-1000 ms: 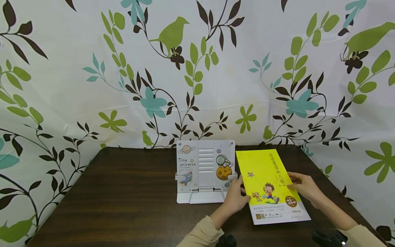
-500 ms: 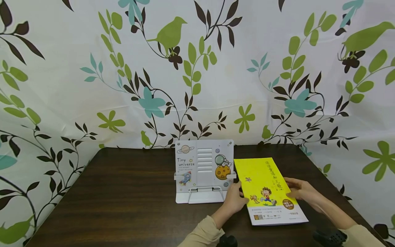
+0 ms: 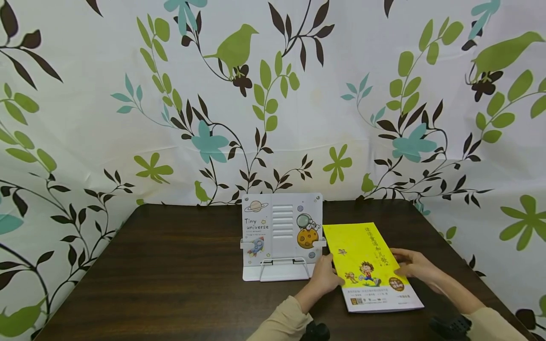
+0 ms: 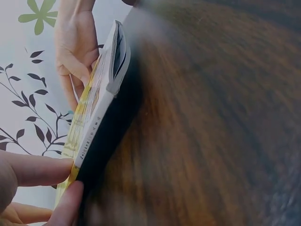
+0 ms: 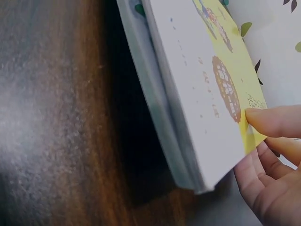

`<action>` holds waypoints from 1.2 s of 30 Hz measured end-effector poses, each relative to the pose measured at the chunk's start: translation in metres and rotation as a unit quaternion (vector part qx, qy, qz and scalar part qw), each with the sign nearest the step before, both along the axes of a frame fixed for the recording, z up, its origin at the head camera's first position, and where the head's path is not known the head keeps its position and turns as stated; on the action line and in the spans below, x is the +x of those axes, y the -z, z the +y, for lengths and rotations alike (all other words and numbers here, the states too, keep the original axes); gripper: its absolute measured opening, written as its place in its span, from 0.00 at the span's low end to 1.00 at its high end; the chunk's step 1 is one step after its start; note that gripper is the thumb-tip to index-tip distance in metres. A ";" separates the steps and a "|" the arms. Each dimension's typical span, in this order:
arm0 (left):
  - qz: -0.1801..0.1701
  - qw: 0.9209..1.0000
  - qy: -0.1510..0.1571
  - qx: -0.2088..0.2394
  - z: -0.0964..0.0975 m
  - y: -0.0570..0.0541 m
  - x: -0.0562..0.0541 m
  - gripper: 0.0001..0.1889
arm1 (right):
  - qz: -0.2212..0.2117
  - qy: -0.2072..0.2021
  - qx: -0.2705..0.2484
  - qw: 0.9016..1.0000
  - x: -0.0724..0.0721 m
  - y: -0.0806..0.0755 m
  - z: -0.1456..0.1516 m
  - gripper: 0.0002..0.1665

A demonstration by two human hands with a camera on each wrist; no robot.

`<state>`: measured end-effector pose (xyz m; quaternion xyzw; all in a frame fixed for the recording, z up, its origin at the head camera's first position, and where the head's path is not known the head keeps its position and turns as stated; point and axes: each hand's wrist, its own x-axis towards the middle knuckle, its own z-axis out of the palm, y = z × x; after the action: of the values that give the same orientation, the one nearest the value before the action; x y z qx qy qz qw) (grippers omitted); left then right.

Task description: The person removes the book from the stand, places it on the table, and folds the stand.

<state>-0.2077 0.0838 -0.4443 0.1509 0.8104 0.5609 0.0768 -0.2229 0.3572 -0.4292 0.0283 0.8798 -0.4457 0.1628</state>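
A yellow children's book (image 3: 356, 251) with a white band along its bottom and a cartoon child on the cover lies face up between my two hands. My left hand (image 3: 325, 277) pinches its spine side, thumb and finger meeting at the edge in the left wrist view. At the opposite edge, my right hand (image 3: 415, 266) grips with the thumb (image 5: 273, 121) on the cover and the other fingers beneath. The book's lower end is a little above the dark tabletop, a shadow under it and its pages slightly parted.
Left of the book stands a white bookstand (image 3: 282, 232) with planet and astronaut prints, side clips and a wire ledge. The brown wooden table (image 3: 170, 274) ends at a wall covering (image 3: 298, 118) of leaves and birds.
The book's far end has come down and nearer, so the cover lies flatter. Both hands have kept their grip, with the right hand slightly lower.
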 end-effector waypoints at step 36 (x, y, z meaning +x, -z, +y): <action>0.068 0.984 -0.057 -0.153 0.007 -0.002 0.000 0.28 | 0.026 0.003 0.069 0.997 -0.002 0.001 -0.003 0.44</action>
<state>-0.2074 0.0913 -0.4424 0.1285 0.8971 0.4225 0.0111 -0.2252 0.3541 -0.4307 0.0302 0.9125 -0.3846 0.1362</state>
